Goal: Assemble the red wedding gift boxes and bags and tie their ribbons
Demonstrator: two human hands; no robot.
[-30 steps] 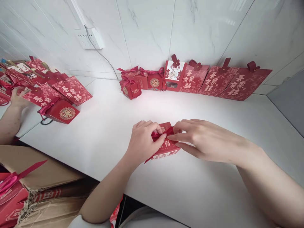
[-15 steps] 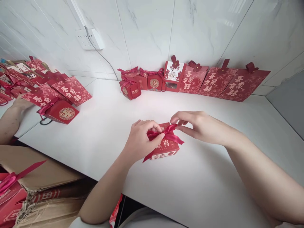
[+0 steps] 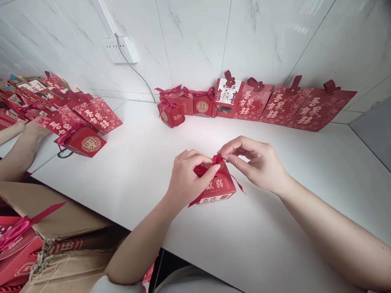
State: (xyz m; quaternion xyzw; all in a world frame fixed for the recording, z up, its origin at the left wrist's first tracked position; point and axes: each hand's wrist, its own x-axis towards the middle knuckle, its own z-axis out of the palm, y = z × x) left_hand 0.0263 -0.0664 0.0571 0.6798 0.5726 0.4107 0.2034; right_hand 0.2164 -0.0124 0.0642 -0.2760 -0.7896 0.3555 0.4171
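A small red gift box (image 3: 217, 188) with gold characters sits on the white table (image 3: 275, 228) in front of me. A red satin ribbon (image 3: 214, 162) runs over its top, with tails hanging at both sides. My left hand (image 3: 186, 177) is closed, pinching the ribbon on the box's left top. My right hand (image 3: 253, 162) is closed too, its fingertips pinching a ribbon loop above the box's top.
Several small ribboned red boxes (image 3: 183, 106) and tall red gift bags (image 3: 275, 103) line the wall. More red bags (image 3: 76, 118) lie piled at the left, where another person's arm (image 3: 18, 150) reaches. A cardboard carton (image 3: 55, 232) of red boxes sits lower left. A power strip (image 3: 120, 49) hangs on the wall.
My right hand has drawn back from over the box and lifted, pulling a ribbon loop up above the top. My left hand kept its pinch. The view shifted slightly.
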